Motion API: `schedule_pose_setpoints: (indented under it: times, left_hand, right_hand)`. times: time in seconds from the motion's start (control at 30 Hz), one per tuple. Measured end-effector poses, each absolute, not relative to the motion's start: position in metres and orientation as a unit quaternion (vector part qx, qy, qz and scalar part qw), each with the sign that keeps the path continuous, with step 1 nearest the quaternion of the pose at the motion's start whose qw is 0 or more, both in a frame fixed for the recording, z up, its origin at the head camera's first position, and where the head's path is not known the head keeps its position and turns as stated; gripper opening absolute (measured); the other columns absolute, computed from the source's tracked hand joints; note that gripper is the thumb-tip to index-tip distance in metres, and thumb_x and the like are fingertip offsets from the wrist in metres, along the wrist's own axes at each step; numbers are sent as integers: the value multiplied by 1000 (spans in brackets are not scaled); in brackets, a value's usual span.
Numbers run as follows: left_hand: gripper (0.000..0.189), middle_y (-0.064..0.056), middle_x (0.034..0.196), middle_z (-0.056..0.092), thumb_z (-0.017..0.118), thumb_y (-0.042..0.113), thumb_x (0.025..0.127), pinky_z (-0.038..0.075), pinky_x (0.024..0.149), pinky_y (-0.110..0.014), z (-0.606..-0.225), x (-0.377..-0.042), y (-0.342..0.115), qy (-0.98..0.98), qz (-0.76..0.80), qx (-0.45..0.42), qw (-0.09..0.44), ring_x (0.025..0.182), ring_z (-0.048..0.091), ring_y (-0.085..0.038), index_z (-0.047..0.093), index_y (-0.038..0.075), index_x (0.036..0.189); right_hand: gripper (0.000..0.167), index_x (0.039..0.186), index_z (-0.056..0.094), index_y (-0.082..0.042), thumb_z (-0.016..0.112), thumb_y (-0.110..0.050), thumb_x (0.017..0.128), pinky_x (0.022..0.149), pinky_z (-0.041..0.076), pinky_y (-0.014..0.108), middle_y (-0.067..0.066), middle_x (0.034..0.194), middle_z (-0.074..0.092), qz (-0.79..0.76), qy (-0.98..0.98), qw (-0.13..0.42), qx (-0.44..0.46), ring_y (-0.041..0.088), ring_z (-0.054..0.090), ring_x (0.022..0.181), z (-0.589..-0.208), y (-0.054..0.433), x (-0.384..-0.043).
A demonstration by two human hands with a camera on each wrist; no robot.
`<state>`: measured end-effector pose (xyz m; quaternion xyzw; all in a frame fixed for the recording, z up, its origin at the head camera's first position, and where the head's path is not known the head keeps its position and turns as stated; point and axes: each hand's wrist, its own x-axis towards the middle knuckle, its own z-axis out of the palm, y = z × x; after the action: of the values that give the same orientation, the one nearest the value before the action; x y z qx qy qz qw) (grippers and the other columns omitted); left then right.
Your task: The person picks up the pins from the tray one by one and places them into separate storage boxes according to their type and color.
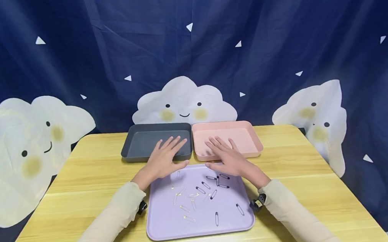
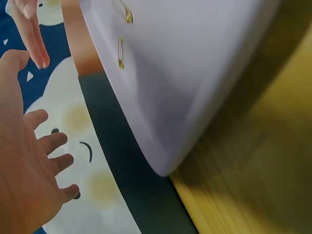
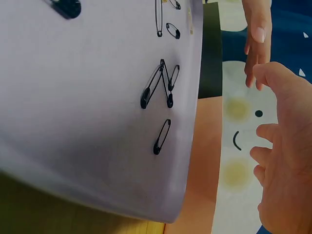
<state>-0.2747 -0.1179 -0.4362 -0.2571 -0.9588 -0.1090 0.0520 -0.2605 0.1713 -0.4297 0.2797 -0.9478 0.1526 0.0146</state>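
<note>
My left hand (image 1: pixel 163 161), fingers spread and holding nothing, hovers over the front edge of the dark grey tray (image 1: pixel 138 157). Over the pink tray (image 1: pixel 251 146) my right hand (image 1: pixel 231 159) is likewise spread and holds nothing. Nearer me lies a lilac tray (image 1: pixel 169 230) with loose safety pins scattered in it. Several gold safety pins (image 2: pixel 121 52) lie mostly in its left half. Several black safety pins (image 3: pixel 162 137) lie mostly in the right half, some overlapping in a cluster near the far edge.
All three trays stand on a light wooden table (image 1: pixel 91 172). The grey and pink trays sit side by side behind the lilac one. A dark blue curtain (image 1: pixel 159 43) with smiling white clouds hangs behind the table.
</note>
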Motion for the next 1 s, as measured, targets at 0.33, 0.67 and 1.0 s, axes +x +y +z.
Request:
schedule_pose_setpoints:
  times: [0.33,0.67,1.0]
  left_hand:
    - [81,-13,163,37,58,60,95,17,122,-66,-432,-283,-150,-959,-160,-216,90,153,30,-38,31,23,162]
    - [79,-20,163,33,53,58,98,15,120,-68,-427,-298,-197,-956,-230,-138,115,152,26,-45,31,16,161]
    - [82,-26,165,26,48,57,101,20,119,-68,-428,-306,-249,-928,-357,-43,97,151,24,-49,23,8,162]
  right_hand:
    - [74,156,44,-15,61,-51,94,122,12,67,14,163,38,160,-926,39,339,38,28,154,-425,167,-254]
    - [62,146,56,-14,69,-41,91,122,18,65,15,152,52,135,-911,66,385,36,41,146,-424,159,-244]
    - [56,137,62,-10,73,-34,88,119,25,65,13,139,62,116,-895,73,424,31,52,134,-423,151,-233]
